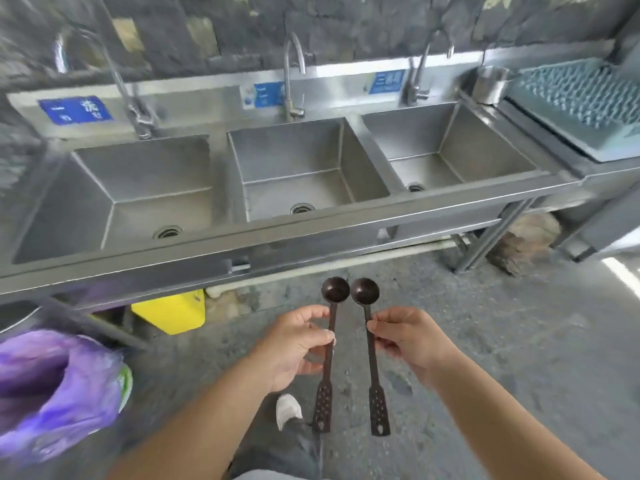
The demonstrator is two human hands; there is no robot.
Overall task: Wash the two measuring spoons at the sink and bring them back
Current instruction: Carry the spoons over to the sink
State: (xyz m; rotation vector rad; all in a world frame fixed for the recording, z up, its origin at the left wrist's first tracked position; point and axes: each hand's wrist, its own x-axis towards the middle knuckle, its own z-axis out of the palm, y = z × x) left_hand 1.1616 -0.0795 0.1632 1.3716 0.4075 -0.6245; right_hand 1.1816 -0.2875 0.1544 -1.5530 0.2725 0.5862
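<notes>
I hold two dark long-handled measuring spoons side by side in front of me, bowls pointing away. My left hand (298,342) pinches the left spoon (335,289) by its stem. My right hand (410,339) pinches the right spoon (365,292) the same way. Both perforated handle ends hang below my hands. A steel triple sink (311,233) stands just ahead, with three dry basins and a tap behind each; the middle tap (294,74) is nearest my line. The spoons are short of the sink's front rim, above the concrete floor.
A bin lined with a purple bag (59,386) stands at lower left. A yellow container (171,311) sits under the sink. A steel cup (490,84) and a blue-green rack (581,95) lie at the right end. My foot (287,408) shows below the spoons.
</notes>
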